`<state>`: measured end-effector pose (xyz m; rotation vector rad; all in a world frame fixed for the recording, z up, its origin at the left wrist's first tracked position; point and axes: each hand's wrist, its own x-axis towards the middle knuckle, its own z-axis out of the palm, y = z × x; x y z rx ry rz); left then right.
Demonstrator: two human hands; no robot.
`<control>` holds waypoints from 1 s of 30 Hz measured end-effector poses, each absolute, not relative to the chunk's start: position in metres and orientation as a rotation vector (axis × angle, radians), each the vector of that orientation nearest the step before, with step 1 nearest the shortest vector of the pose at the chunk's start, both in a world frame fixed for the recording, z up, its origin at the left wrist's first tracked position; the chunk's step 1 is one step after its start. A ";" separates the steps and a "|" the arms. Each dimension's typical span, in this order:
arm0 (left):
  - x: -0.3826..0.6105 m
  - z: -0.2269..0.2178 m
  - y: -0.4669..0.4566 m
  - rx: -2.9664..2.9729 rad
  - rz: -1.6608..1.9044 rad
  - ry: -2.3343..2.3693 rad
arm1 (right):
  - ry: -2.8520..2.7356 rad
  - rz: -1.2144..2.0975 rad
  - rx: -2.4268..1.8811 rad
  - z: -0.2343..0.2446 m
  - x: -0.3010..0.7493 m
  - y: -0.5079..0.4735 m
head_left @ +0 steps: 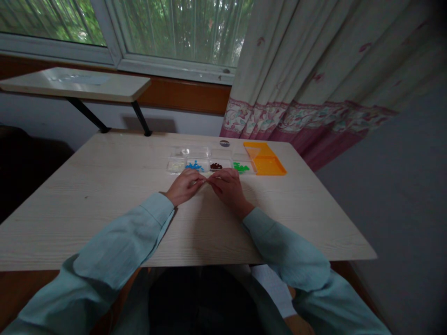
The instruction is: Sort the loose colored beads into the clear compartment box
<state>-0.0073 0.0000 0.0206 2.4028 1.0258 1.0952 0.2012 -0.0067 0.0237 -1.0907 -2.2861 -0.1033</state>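
My left hand (pixel 186 186) and my right hand (pixel 228 188) meet fingertip to fingertip just in front of a clear compartment box (pixel 220 156). Both are closed in a pinch. What sits between the fingertips is too small to make out. Along the box's front row lie whitish pieces (pixel 176 166) at the left, then blue pieces (pixel 194 165), dark brown pieces (pixel 216 166) and green pieces (pixel 240 167). My fingers partly cover the near edge of the box.
An orange lid or tray (pixel 267 160) adjoins the box's right side. Behind the box a dark round spot (pixel 224 143) marks the pale wooden table (pixel 115 195). A raised shelf (pixel 104 86) on black legs stands at the back left. A curtain (pixel 279 83) hangs behind the table.
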 end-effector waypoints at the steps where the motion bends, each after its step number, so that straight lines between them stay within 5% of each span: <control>1: -0.008 0.021 0.000 2.404 1.092 1.028 | -2.290 -0.099 -1.088 0.023 0.201 -0.007; 30: -0.030 0.021 0.014 2.427 1.178 1.449 | -2.279 0.017 -1.385 0.022 0.209 0.003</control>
